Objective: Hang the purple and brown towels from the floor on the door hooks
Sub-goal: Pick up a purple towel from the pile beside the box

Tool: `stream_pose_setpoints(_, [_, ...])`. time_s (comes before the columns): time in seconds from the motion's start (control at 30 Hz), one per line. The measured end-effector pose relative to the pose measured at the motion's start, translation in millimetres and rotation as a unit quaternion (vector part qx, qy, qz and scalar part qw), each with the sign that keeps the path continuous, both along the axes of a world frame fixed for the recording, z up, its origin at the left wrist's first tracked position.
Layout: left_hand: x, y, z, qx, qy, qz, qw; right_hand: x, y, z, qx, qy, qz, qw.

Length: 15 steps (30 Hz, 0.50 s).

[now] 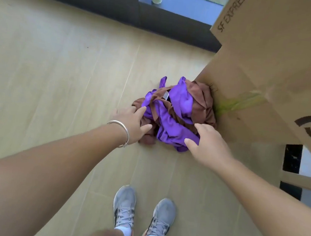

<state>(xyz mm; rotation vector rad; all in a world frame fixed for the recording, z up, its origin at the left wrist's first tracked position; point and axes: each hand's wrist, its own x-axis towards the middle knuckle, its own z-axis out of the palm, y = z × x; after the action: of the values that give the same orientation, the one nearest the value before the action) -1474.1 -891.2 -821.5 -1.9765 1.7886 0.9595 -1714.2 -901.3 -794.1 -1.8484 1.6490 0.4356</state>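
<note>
Below, both hands [170,137] reach crumpled purple towel [172,119], brown towel [201,101].

Pale wood floor [50,63], dark window frame [108,9], cardboard box [273,59] right.

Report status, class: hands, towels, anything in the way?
Both hands open: left hand and right hand reaching onto the pile. Purple towel and brown towel tangled on the floor. Cardboard box crowds the pile's right side.
</note>
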Motion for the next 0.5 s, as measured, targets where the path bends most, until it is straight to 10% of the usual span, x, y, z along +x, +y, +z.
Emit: stream_pose_setpoints(0.5, [-37.4,-138.5,-234.8,-0.207,-0.021,-0.097,0.973,16.1,-97.2,-239.6,-0.221,0.028,0.102,0.97])
